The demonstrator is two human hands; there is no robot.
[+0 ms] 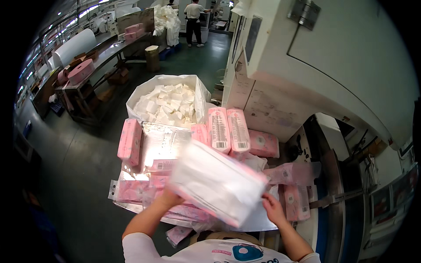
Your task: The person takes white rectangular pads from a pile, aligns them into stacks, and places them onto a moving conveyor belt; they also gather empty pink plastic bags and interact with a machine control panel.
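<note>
The right hand (274,210) has its fingers closed on a blurred white pack (219,182); the left hand (172,198) grips its other end, fingers partly hidden, above the table (158,139) toward its near edge.

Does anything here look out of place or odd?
One pink package shows below the near edge of the table, apart from the others; what it rests on is unclear. Wrapped packs lie jumbled at front left, unlike the neat pair of packs near the white bag. The held pack is too blurred to judge.
</note>
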